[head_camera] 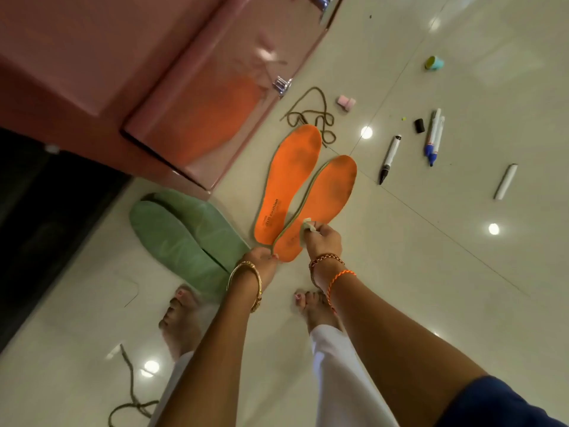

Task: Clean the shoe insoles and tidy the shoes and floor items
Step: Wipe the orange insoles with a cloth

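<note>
Two orange insoles lie side by side on the pale tiled floor. The left insole point(291, 177) lies flat. The right insole point(329, 192) is tilted up at its heel, where my left hand point(261, 260) pinches its green edge. My right hand point(321, 238) grips a small pale cloth point(308, 226) and presses it on the right insole near the heel. Two green shoes point(184, 238) lie sole-up to the left of the insoles.
A pink cabinet point(154, 87) stands at the upper left. Brown laces point(311, 115) lie beyond the insoles, another lace point(132, 399) at the bottom left. Markers point(389, 158), blue pens point(434, 137), a white tube point(505, 181), a black cap point(419, 125), pink blocks point(346, 103) and a small cup point(434, 63) are scattered on the right. My bare feet point(314, 306) are below.
</note>
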